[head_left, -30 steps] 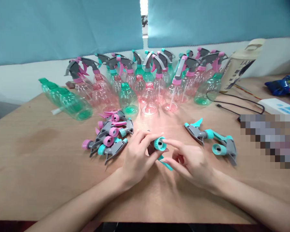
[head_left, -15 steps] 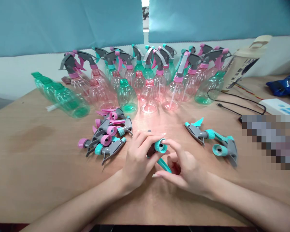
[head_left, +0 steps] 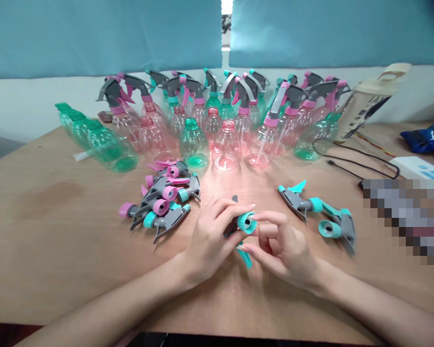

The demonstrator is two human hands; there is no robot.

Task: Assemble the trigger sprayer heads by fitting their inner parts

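My left hand [head_left: 210,237] is wrapped round a grey spray trigger head [head_left: 235,225] with a teal screw collar [head_left: 246,222], held just above the wooden table [head_left: 58,231]. My right hand [head_left: 282,248] pinches the teal collar with thumb and forefinger. The head's teal trigger lever [head_left: 245,256] pokes down between my hands. A pile of several grey trigger heads [head_left: 162,197] with pink and teal collars lies to the left. Two teal-collared trigger heads [head_left: 316,214] lie to the right.
Several pink and green clear bottles [head_left: 224,130], some capped with sprayers, stand in rows at the back. Green bottles [head_left: 97,142] lie on their sides at left. A cream jug [head_left: 369,101], a black cable [head_left: 354,159] and a white box [head_left: 417,168] sit at right.
Both hands stayed together on the trigger head; the right fingers shifted around the teal collar and curled in more. The camera view drifted slightly.
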